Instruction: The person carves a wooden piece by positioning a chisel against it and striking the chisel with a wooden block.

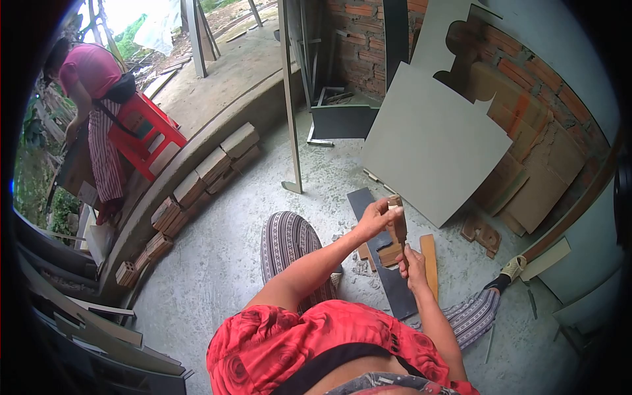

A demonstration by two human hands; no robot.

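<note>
Holding wooden piece (397, 232) between both hands: left hand (376, 219) gripping its upper end, right hand (413, 267) pinching its lower end. Dark board (395, 288) lies beneath. Piece not yet set down; portion completed cannot be determined.

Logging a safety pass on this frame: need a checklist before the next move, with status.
1. Left hand on the upper part of the brown piece: ok.
2. Right hand on its narrower lower part: ok.
3. Dark board below the hands, between the person's legs: ok.
4. Floor beside the board free of scraps: not ok, small debris lies there.
5. Co-worker away from the hands: ok, at the red stool.
6. Lower tip of the piece sharp or blunt: cannot tell.
</note>
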